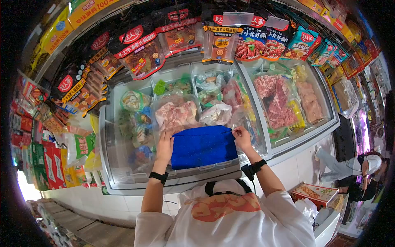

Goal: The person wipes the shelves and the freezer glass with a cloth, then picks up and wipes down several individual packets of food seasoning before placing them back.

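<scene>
Left hand (166,145): pinching cloth (203,149) at left corner | right hand (242,138): pinching right corner | cloth: over freezer (304,139) front, contact unclear | two-corner grip probably keeps it spread

Arms (267,177) forward, left grip (165,145) and right grip (242,139) apart

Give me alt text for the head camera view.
A person's left hand and right hand hold a blue cloth by its upper corners over a clear-topped freezer. Raw meat shows inside, and food packets line the far side.
</scene>
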Demonstrator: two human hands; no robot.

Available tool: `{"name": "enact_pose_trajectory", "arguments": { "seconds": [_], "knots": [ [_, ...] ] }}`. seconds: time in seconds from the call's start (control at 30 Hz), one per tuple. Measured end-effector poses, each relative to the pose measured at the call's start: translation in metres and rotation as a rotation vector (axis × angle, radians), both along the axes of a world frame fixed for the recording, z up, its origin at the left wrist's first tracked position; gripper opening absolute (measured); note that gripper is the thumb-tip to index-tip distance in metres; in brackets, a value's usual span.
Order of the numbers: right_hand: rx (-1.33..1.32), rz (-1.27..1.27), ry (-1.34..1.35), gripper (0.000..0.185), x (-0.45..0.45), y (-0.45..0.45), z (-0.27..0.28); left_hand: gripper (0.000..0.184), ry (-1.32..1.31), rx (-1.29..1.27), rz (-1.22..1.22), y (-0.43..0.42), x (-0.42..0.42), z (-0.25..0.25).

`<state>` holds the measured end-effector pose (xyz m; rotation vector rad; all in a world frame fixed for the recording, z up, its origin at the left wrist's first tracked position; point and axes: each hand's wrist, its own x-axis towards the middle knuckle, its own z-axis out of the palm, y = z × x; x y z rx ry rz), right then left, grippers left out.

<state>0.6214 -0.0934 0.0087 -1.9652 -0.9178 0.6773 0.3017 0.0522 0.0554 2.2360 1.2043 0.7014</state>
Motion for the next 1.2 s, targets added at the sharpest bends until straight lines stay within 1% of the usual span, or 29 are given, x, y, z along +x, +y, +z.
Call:
{"name": "enact_pose_trajectory", "arguments": {
  "seconds": [0.03, 0.1, 0.13, 0.17, 0.2, 0.23, 0.27, 0.3, 0.33, 0.4, 0.43, 0.5, 0.53, 0.6, 0.7, 0.83, 0.9, 0.93, 1.0, 1.03, 1.1, 1.13, 1.2],
  "knots": [
    [0.0, 0.0, 0.0, 0.01, 0.0, 0.001, 0.0, 0.012, 0.016, 0.052, 0.007, -0.002, 0.0, 0.001],
    [0.09, -0.006, 0.452, 0.007, 0.0, 0.004, 0.0, 0.013, 0.017, 0.048, -0.016, -0.001, -0.004, -0.001],
    [0.09, -0.007, 0.452, 0.007, -0.001, 0.007, 0.004, 0.014, 0.016, 0.045, -0.038, -0.001, -0.005, -0.002],
    [0.142, -0.014, 0.506, 0.007, -0.003, 0.01, 0.012, 0.014, 0.016, 0.045, -0.039, -0.003, -0.003, 0.006],
    [0.194, -0.02, 0.56, 0.007, -0.005, 0.012, 0.021, 0.013, -0.067, -0.023, -0.025, -0.006, -0.002, 0.015],
    [0.194, -0.02, 0.559, 0.007, -0.008, 0.011, 0.03, 0.012, -0.15, -0.092, -0.01, -0.009, 0.0, 0.024],
    [0.282, -0.005, 0.555, 0.007, -0.009, 0.009, 0.039, 0.012, -0.151, -0.093, -0.009, -0.011, -0.001, 0.028],
    [0.37, 0.012, 0.549, 0.008, -0.01, 0.008, 0.045, 0.011, -0.156, -0.105, 0.04, -0.014, -0.002, 0.03],
    [0.369, 0.012, 0.548, 0.008, -0.007, 0.009, 0.035, 0.012, -0.159, -0.117, 0.088, -0.016, -0.003, 0.031],
    [0.268, -0.121, 0.407, 0.007, 0.003, 0.006, 0.0, 0.011, -0.131, -0.122, 0.111, -0.012, -0.005, 0.018],
    [0.268, -0.12, 0.406, 0.007, 0.003, 0.005, -0.002, 0.011, -0.107, -0.122, 0.134, -0.009, -0.005, 0.012],
    [0.148, -0.087, -0.321, 0.006, 0.002, 0.004, -0.007, 0.011, -0.069, -0.109, 0.127, -0.003, -0.005, 0.001],
    [0.149, -0.084, -0.323, 0.006, -0.001, 0.006, 0.0, 0.011, -0.031, -0.097, 0.118, -0.001, -0.005, -0.003],
    [0.164, -0.072, -0.05, 0.006, -0.01, 0.01, 0.022, 0.011, -0.057, -0.105, 0.125, 0.004, -0.003, -0.007],
    [0.155, -0.09, -0.12, 0.009, -0.007, 0.016, 0.015, 0.011, -0.083, -0.104, 0.124, 0.006, 0.001, -0.001],
    [0.138, -0.073, -0.137, 0.01, -0.001, 0.025, 0.007, 0.011, -0.084, -0.093, 0.16, 0.01, 0.002, -0.001],
    [0.104, 0.066, -0.142, 0.012, 0.002, 0.029, 0.003, 0.011, -0.1, -0.084, 0.155, 0.01, 0.001, 0.0],
    [0.102, 0.066, -0.141, 0.012, 0.004, 0.032, -0.001, 0.01, -0.117, -0.076, 0.151, 0.01, 0.0, -0.001],
    [-0.06, 0.048, 0.21, 0.01, 0.007, 0.037, -0.007, 0.011, -0.121, -0.042, 0.144, 0.01, -0.001, -0.004],
    [-0.061, 0.048, 0.21, 0.01, 0.006, 0.038, -0.004, 0.012, -0.127, -0.006, 0.138, 0.01, -0.001, -0.004],
    [0.173, -0.009, 0.605, 0.011, 0.0, 0.042, 0.002, 0.011, -0.117, -0.019, 0.129, 0.009, -0.003, -0.005],
    [0.172, -0.009, 0.604, 0.011, -0.004, 0.043, 0.011, 0.01, -0.107, -0.03, 0.12, 0.008, -0.004, -0.004],
    [0.462, 0.051, 0.795, 0.013, -0.011, 0.044, 0.028, 0.01, -0.11, -0.068, 0.134, 0.006, -0.003, -0.001]
  ]
}}
